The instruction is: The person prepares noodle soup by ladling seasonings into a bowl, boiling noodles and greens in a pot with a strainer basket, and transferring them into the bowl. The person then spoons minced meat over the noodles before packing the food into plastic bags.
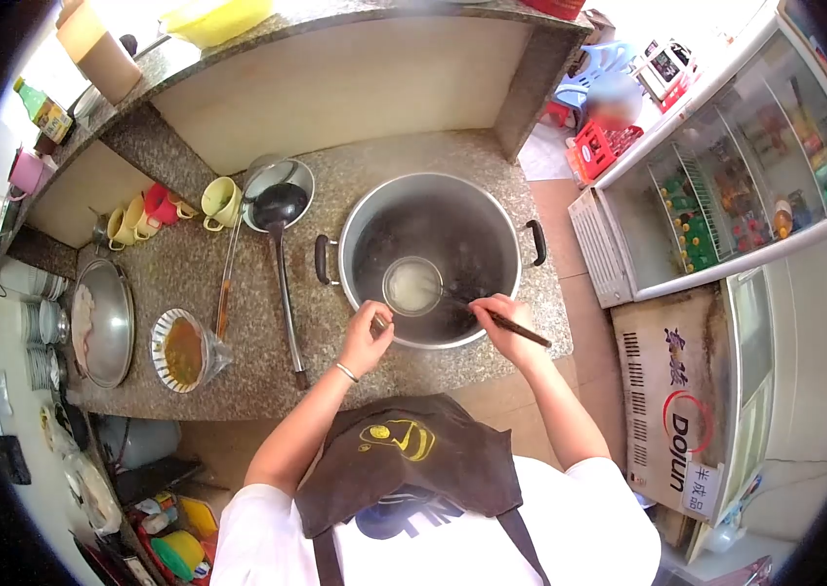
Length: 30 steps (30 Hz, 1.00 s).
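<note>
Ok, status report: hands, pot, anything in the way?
Right hand gripping dark utensil. Left hand curled at the pot, grip unclear. Pale food inside pot. Ladle lies left, out of the way.

Pot [433, 202]: metal, smooth inner wall, soft sheen. Pot handle [321, 260]: black, matt, plastic-looking. Strainer [386, 287]: rim metallic. Utensil handle [523, 330]: dark, smooth; wood or plastic, cannot tell. Counter [179, 283]: speckled, stone-like, grainy. Ladle [287, 293]: glossy metal. Basin [119, 327]: polished metal. Apron [457, 425]: dark cloth, matt. Shirt [594, 518]: white cloth, matt.
</note>
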Each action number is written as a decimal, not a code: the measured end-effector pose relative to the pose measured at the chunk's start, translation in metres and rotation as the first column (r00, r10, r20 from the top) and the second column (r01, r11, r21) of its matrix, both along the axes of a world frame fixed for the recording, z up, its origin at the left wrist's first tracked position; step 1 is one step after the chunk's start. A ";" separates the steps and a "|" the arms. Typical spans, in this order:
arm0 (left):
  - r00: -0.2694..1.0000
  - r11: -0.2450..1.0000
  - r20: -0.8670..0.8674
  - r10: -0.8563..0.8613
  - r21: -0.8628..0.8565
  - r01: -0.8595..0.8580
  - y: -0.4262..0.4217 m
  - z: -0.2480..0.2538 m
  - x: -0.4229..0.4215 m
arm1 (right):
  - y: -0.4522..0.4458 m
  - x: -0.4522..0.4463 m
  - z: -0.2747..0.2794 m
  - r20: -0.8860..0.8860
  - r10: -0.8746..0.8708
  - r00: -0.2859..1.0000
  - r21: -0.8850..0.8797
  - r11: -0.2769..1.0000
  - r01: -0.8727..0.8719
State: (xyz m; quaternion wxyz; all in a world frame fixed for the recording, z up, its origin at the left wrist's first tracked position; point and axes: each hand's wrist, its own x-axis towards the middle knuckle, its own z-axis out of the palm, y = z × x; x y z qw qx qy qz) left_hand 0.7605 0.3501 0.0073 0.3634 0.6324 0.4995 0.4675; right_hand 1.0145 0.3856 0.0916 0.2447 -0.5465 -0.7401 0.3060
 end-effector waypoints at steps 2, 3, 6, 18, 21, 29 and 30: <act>0.999 0.998 0.035 0.015 -0.055 -0.013 -0.001 0.003 -0.001 | -0.006 -0.016 -0.001 -0.172 0.147 0.974 0.034 0.989 -0.143; 0.999 0.998 0.035 0.010 -0.058 -0.008 -0.001 0.005 -0.002 | -0.004 -0.023 -0.005 -0.098 0.222 0.970 0.094 0.972 -0.213; 0.994 0.995 0.099 0.052 -0.090 -0.043 0.001 0.014 -0.010 | 0.014 -0.024 -0.017 -0.020 0.136 0.991 0.105 0.985 -0.133; 0.991 0.990 0.111 0.080 -0.127 -0.065 0.005 0.003 -0.041 | 0.031 -0.039 -0.118 -0.390 -0.339 0.856 -0.183 0.940 0.289; 0.988 0.978 0.137 0.068 -0.205 -0.039 0.005 -0.003 -0.052 | 0.021 -0.034 -0.089 -0.513 -0.349 0.784 -0.226 0.936 0.269; 0.994 0.959 0.097 0.055 -0.281 -0.026 0.014 -0.006 -0.050 | 0.007 -0.026 -0.051 -0.508 -0.301 0.807 -0.169 0.954 0.249; 0.994 0.960 0.099 0.050 -0.278 -0.021 0.016 -0.004 -0.049 | 0.004 -0.024 -0.044 -0.523 -0.326 0.788 -0.222 0.944 0.243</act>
